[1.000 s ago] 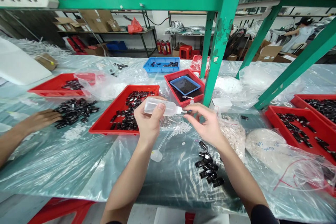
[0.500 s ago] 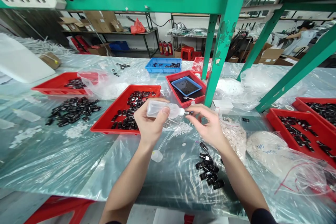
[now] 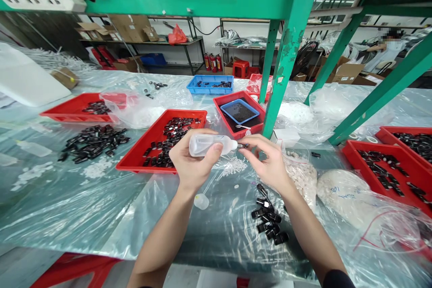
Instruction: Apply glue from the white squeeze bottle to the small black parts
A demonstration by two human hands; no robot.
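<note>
My left hand is wrapped round a clear squeeze bottle, held on its side with the white nozzle pointing right. The nozzle tip meets a small dark piece pinched in the fingertips of my right hand; the fingers hide most of that piece. Below my right wrist lies a small pile of glossy black parts. Behind my left hand stands a red tray of black parts. Tiny white pieces are scattered on the plastic-covered table under the bottle.
A green metal post rises just beyond my right hand. A red tray holding a blue tray stands behind the hands. Bags of pale pieces and another red tray lie right. A heap of black parts lies left.
My left thumb has shifted slightly to the right and down along the bottle. The nozzle stays at the small piece, and my right hand has hardly moved.
</note>
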